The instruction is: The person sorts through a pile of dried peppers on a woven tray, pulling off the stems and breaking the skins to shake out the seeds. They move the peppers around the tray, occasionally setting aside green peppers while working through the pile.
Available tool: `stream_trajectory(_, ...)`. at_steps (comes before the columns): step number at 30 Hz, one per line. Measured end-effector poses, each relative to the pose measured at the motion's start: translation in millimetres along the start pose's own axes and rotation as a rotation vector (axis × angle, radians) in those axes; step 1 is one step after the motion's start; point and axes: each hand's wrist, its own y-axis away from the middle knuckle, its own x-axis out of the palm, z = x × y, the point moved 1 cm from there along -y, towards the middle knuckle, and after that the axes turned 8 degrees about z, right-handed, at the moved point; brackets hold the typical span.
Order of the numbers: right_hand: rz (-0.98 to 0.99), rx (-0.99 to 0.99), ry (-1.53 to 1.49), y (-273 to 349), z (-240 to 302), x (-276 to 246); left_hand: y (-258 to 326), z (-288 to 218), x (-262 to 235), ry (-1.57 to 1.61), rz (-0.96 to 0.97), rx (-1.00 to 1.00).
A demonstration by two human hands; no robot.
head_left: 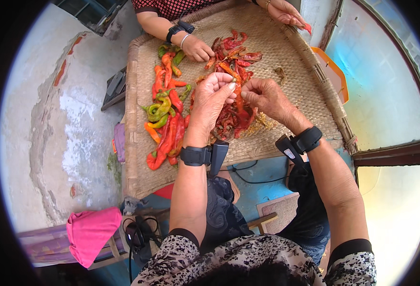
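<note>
Both hands meet above the middle of the woven tray [286,57]. The left hand [210,97] and right hand [266,97] pinch one red pepper [237,90] between their fingertips, its green stem end at the left thumb.

Directly below them on the tray lies the split pile [233,119] of opened red peppers; toward the tray's left side lies a row of whole peppers [164,119], red, orange and green. At the tray's far edge another person's hand [198,47] rests on peppers.

The risks, as I judge them: the stem could snap short, seeds could scatter past the tray's near rim, and pepper juice could sting bare fingers.
</note>
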Motion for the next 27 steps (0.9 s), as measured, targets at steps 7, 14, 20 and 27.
stream_trajectory(7,0.095,0.064,-0.178,2,3,0,3,2,-25,0.106,-0.085,0.051)
stream_trajectory(14,0.051,0.031,0.300,5,-8,4,5,18,-64,-1.092,-0.354,-0.062)
stream_trajectory(20,0.129,0.125,0.970,18,-5,27,-1,30,-45,-1.259,-0.234,-0.445)
stream_trajectory(27,0.080,0.064,0.684,11,-11,14,-12,41,-46,-0.911,-0.166,-0.077)
